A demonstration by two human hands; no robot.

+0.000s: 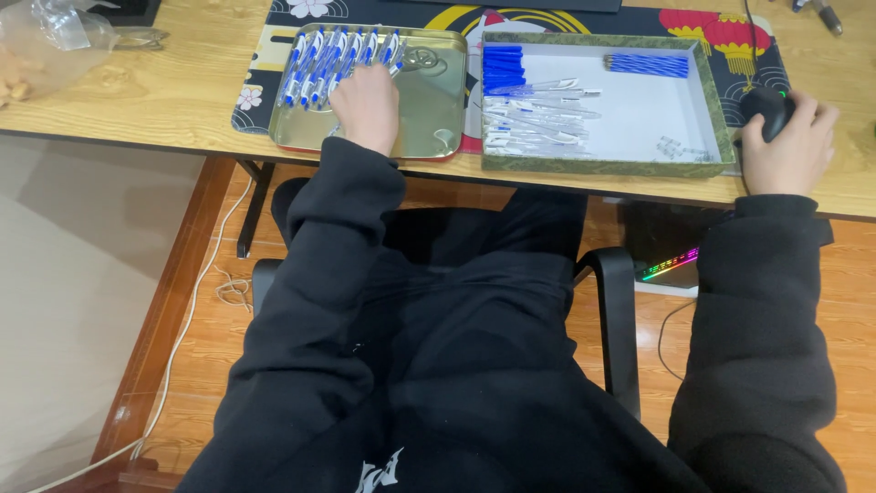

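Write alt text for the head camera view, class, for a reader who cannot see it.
A seated person in black sleeves rests the left hand on blue-and-white pens lined up in a shallow gold metal tray, while the right hand covers a black computer mouse. Between them, a green-rimmed white cardboard box holds loose pen parts on the wooden desk.

A home desk or small home-office corner: a wooden bench [164,91] with a decorated desk mat [265,82], a black computer mouse [766,110] at the far right, a black armchair [616,319], a computer case glowing with coloured lights [671,265] below, and cables on the wood floor [210,338].
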